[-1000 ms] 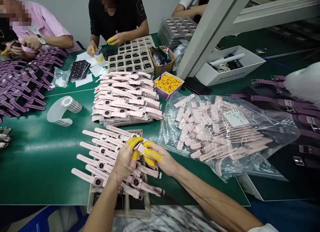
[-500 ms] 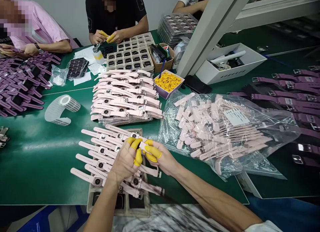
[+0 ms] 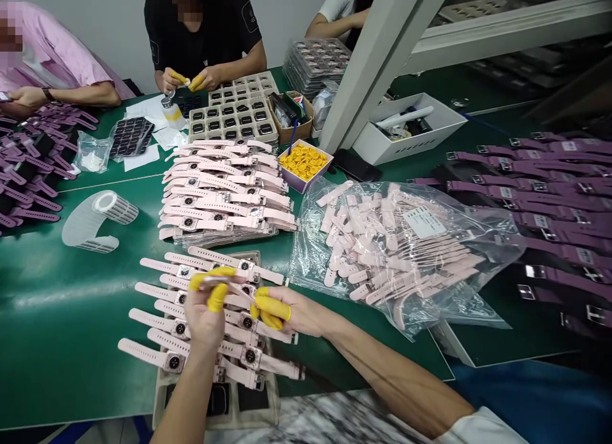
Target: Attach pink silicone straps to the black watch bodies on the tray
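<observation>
Nearest you, a pale tray (image 3: pixel 233 402) sits at the edge of the bench (image 3: pixel 38 342), its lower compartments in view with dark pieces in them. Across it lie pink-strapped watches (image 3: pixel 148 352), mostly backs up and slanted in overlapping rows, probably so the long bands nest and each case can be reached.

Above these rows, your left hand (image 3: pixel 205 320) is closed, its yellow-covered fingertips pinching a slim watch case (image 3: pixel 210 281) edge-on. Your right hand (image 3: pixel 301 313) pinches the pink strap (image 3: pixel 243 292) that runs toward that case; held from both sides, the piece should be steady. Blur hides whether the two are joined. The finger covers likely keep prints off.

Beyond, more pink watches (image 3: pixel 224 192) are stacked on clear trays, with a label roll (image 3: pixel 122 209) to their left. On the right, loose pink straps (image 3: pixel 382 256) lie in a clear bag, within easy reach of your right hand. Past that, a small box (image 3: pixel 299 184) holds yellow finger covers.

Farthest off, a co-worker (image 3: pixel 205 49) handles a small piece behind compartment trays (image 3: pixel 233 102).
</observation>
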`<state>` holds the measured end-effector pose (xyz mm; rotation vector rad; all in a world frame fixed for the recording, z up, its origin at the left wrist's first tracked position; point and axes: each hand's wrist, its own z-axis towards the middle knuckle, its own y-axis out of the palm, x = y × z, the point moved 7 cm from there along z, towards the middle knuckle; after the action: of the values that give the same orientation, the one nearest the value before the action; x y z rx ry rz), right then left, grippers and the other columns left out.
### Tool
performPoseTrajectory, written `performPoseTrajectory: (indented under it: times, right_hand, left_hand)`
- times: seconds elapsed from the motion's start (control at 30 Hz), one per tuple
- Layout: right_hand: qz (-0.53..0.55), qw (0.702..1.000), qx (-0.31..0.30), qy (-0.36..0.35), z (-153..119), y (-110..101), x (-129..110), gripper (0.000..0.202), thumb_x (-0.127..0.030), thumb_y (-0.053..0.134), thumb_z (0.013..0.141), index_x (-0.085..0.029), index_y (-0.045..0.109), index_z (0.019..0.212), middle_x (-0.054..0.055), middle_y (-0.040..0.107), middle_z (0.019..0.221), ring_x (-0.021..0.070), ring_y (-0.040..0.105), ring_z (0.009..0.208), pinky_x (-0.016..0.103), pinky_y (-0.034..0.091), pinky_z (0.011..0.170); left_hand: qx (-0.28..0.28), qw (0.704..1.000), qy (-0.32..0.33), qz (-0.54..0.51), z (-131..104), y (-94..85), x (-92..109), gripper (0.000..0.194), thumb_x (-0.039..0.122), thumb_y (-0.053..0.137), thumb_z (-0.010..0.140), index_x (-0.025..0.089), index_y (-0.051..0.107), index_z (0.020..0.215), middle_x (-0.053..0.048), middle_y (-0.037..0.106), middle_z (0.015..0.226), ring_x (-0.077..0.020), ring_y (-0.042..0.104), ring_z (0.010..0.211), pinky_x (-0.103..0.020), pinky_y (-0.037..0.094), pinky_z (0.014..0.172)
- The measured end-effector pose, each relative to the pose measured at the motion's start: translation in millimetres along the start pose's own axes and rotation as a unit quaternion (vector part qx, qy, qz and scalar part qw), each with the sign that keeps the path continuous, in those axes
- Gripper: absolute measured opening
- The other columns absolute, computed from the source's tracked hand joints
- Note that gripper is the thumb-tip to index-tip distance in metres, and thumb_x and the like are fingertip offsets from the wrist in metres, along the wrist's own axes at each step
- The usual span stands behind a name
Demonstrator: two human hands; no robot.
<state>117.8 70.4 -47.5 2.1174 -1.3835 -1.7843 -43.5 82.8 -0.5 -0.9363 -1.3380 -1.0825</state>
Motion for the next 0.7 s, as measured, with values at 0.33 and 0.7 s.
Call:
performPoseTrajectory:
  times: [0.33, 0.7]
  right_hand:
    - [0.025, 0.99, 0.105, -0.092, -2, -13, -19, 0.043, -0.063, 0.067, 0.088, -0.022, 0.054, 0.089, -0.005, 0.063, 0.067, 0.0091, 0.049, 0.049, 0.023, 0.037, 0.049]
    - [0.156, 0.981, 0.088, -0.068, 4, -4, -2, 0.031, -0.049, 0.075, 0.083, -0.025, 0.056, 0.079, -0.01, 0.047, 0.049, 0.0073, 0.031, 0.04, 0.021, 0.022, 0.041]
  left_hand:
    - [-0.148, 0.976, -0.053, 0.152, -13, 26.5, -23, 0.038, 0.031, 0.06, 0.098, 0.022, 0.061, 0.134, -0.013, 0.07, 0.131, -0.024, 0.073, 0.108, -0.037, 0.064, 0.085]
    - [-0.247, 0.922, 0.122, 0.273, -23, 44.2, -4, 0.05, 0.012, 0.043, 0.102, 0.03, 0.049, 0.148, -0.009, 0.062, 0.136, -0.0214, 0.058, 0.13, -0.039, 0.05, 0.11]
